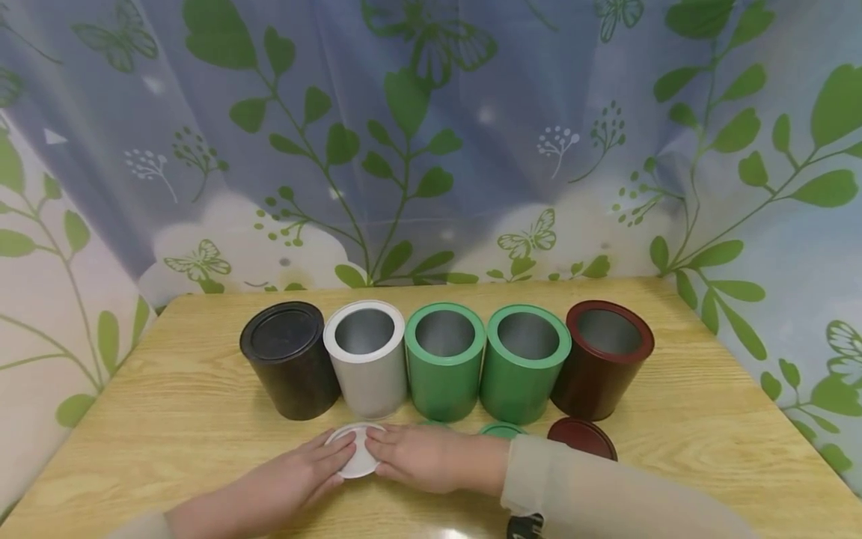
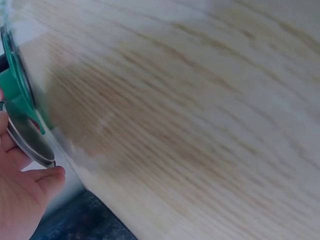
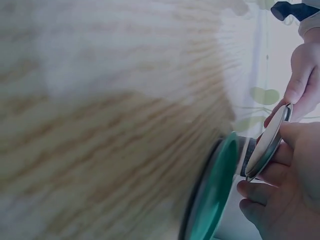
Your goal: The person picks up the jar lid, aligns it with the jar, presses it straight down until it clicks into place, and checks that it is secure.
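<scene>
A round white lid [image 1: 359, 458] is held between both hands, a little in front of the row of tins. My left hand [image 1: 299, 473] grips its left edge, with fingers over the top. From the right, my right hand [image 1: 427, 457] holds the opposite edge. The lid's bare metal underside [image 2: 32, 134] shows in the left wrist view, and its tilted white face [image 3: 267, 142] in the right wrist view. Behind the hands stands a white tin [image 1: 370, 382], its round mouth uncovered.
A black tin [image 1: 289, 374] with its top covered stands left of the white one. To the right stand two uncovered green tins [image 1: 444, 385] [image 1: 521, 389] and an uncovered dark red tin [image 1: 595, 382]. Green lids [image 1: 501, 430] and a dark red lid [image 1: 582, 437] lie on the wooden table [image 1: 168, 389].
</scene>
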